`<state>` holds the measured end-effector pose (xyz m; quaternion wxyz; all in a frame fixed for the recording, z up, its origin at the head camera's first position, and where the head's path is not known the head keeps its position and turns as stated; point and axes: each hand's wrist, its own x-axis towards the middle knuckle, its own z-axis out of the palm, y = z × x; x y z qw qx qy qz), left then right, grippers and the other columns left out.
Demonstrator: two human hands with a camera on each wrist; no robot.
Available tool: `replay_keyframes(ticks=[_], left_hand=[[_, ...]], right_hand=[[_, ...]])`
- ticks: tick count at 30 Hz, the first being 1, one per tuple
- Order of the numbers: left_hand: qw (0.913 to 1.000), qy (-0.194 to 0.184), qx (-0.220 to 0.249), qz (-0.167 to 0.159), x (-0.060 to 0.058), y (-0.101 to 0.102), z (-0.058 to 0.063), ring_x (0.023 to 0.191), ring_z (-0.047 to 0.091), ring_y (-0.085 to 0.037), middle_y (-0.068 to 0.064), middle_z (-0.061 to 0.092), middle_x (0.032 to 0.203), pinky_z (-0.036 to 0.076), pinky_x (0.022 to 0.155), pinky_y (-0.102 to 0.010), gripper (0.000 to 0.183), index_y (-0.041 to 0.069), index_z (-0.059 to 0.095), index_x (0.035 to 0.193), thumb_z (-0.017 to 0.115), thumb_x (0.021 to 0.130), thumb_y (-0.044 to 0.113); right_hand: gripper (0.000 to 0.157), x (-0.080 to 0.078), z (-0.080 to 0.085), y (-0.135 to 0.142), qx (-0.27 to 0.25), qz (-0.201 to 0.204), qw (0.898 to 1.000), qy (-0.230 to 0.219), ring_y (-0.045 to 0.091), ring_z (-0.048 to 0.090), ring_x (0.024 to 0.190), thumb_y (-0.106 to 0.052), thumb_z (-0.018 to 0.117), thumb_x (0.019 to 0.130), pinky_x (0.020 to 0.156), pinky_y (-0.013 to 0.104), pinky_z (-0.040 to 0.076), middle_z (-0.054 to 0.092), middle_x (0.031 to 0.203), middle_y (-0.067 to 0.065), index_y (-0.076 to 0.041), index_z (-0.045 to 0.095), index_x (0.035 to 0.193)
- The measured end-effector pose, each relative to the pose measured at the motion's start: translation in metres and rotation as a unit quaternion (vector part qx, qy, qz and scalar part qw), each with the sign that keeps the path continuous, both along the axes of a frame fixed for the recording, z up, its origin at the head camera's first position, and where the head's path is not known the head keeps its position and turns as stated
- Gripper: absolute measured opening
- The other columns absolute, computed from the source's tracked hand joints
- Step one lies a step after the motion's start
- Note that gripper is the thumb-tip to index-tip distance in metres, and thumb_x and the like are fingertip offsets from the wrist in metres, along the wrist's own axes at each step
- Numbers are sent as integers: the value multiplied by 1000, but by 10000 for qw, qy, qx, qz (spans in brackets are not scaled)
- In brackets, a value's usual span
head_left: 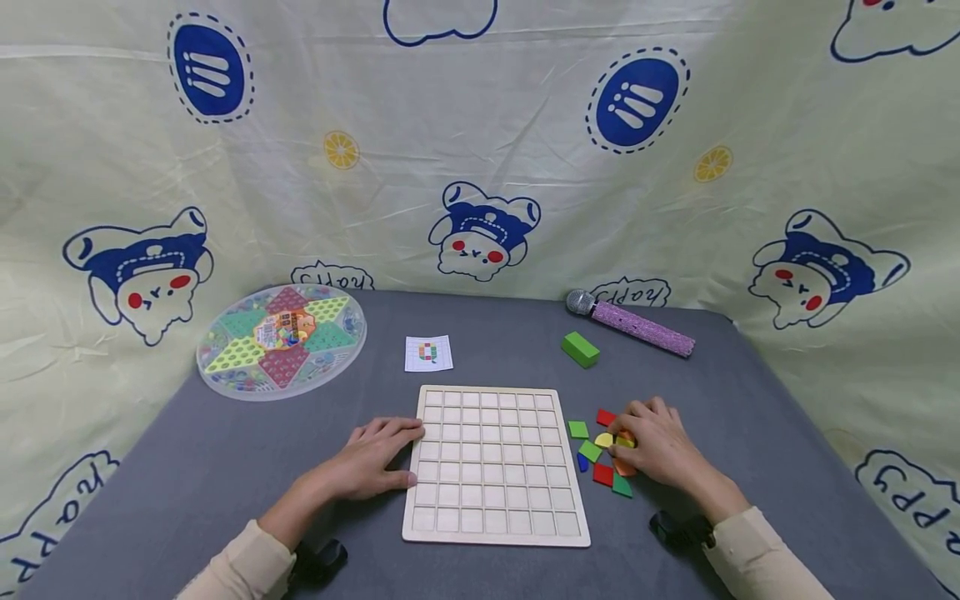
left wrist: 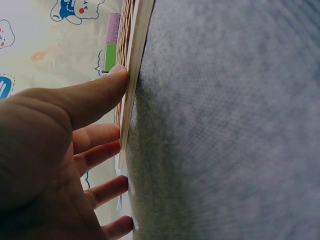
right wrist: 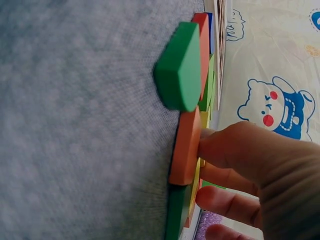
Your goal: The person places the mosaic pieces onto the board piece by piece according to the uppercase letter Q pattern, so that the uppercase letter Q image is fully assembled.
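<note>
A pale wooden grid board [head_left: 491, 467] lies flat on the grey table. My left hand [head_left: 371, 458] rests at its left edge with fingers spread; in the left wrist view the thumb [left wrist: 102, 97] touches the board's side. To the right of the board lies a loose group of coloured tiles, among them a red tile [head_left: 603, 474], a light green tile [head_left: 577, 429] and a dark green tile [right wrist: 180, 70]. Over this group is my right hand [head_left: 660, 442], thumb and fingertips bent down around a yellow tile [head_left: 625, 441], beside an orange tile [right wrist: 186, 145]. Whether it pinches one is unclear.
Behind the board lies a small white card [head_left: 429, 354] with a coloured pattern. A green block [head_left: 581, 349] and a purple glittery microphone [head_left: 637, 325] lie at the back right. At the back left is a round Chinese checkers board [head_left: 240, 375]. A printed curtain [head_left: 480, 108] hangs behind the table.
</note>
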<state>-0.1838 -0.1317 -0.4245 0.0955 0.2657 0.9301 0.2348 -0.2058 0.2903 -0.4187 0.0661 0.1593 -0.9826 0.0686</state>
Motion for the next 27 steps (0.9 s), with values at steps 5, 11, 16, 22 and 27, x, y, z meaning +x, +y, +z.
replay_keyframes(ticks=[5, 11, 16, 22, 27], left_hand=[[10000, 4, 0, -29, 0, 0, 0, 135, 32, -31, -5, 38, 149, 27, 100, -58, 65, 11, 42, 142, 66, 87, 35], [10000, -14, 1, -36, -1, -1, 0, 137, 31, -32, -5, 36, 151, 26, 101, -58, 66, 11, 41, 143, 66, 87, 36], [10000, -63, -41, -9, -1, -1, 1, 137, 30, -33, -5, 36, 151, 25, 102, -59, 66, 11, 40, 144, 65, 88, 36], [9998, -158, -116, -44, 0, -1, 0, 140, 26, -35, -5, 32, 153, 22, 105, -61, 66, 12, 37, 146, 62, 90, 36], [9996, -232, -133, -60, 2, -1, 2, 140, 25, -36, -6, 31, 154, 21, 106, -61, 66, 11, 35, 146, 61, 90, 35]], right_hand=[[17, 0, 1, 0, -57, 25, 10000, 47, 26, 44, 93, -28, 75, 77, 75, 41, 30, 59, 94, 2, -17, 71, 88], [20, -2, 6, -5, -82, 80, 9999, 102, 24, 45, 92, -30, 73, 78, 80, 45, 33, 62, 96, 5, -15, 72, 93], [21, -3, 11, -14, -124, 173, 9996, 191, 23, 46, 93, -30, 73, 79, 81, 45, 34, 64, 95, 3, -16, 73, 94], [21, -4, 16, -26, -178, 351, 9986, 363, 21, 47, 92, -29, 74, 79, 80, 43, 34, 64, 95, 2, -16, 73, 94], [20, -7, 20, -36, -256, 519, 9976, 382, 20, 47, 91, -29, 74, 79, 79, 40, 33, 64, 95, 1, -16, 73, 95]])
